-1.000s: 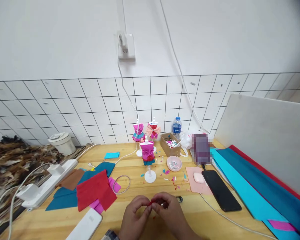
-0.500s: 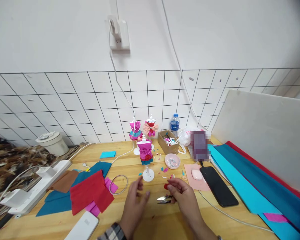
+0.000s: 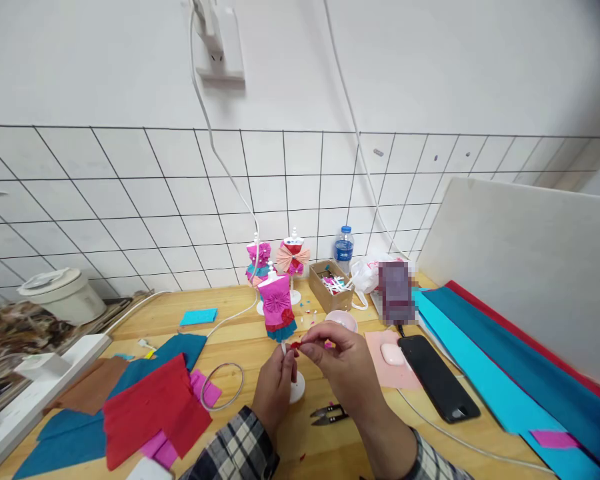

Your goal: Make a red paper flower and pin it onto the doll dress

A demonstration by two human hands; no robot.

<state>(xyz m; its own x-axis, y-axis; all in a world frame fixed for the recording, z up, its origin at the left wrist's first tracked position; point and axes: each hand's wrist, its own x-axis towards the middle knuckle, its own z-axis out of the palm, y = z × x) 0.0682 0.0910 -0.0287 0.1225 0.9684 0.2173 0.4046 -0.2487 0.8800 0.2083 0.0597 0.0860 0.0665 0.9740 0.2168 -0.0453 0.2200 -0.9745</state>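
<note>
My left hand (image 3: 274, 390) grips the thin white stand of a small mannequin (image 3: 277, 308) dressed in pink and teal paper, just below its skirt. My right hand (image 3: 341, 365) pinches a tiny red paper piece (image 3: 295, 345) and holds it against the stand, beside the left fingers. Small black thread snips (image 3: 329, 415) lie on the wooden table (image 3: 260, 333) just under my right hand. Two more dressed mannequins (image 3: 293, 257) stand behind, near the tiled wall.
Red, teal and pink paper sheets (image 3: 145, 407) lie at left with a wire ring (image 3: 223, 385). A cardboard box (image 3: 330, 285), pink bowl (image 3: 341, 321), water bottle (image 3: 343, 247), black phone (image 3: 437, 386) and earbud case (image 3: 391, 355) sit at right; long blue sheets (image 3: 500, 380) beyond. Power strip (image 3: 25, 393) far left.
Both hands rose from the table towards the front mannequin: the left took hold of its stand and the right brought the red piece up to it. The snips now lie uncovered.
</note>
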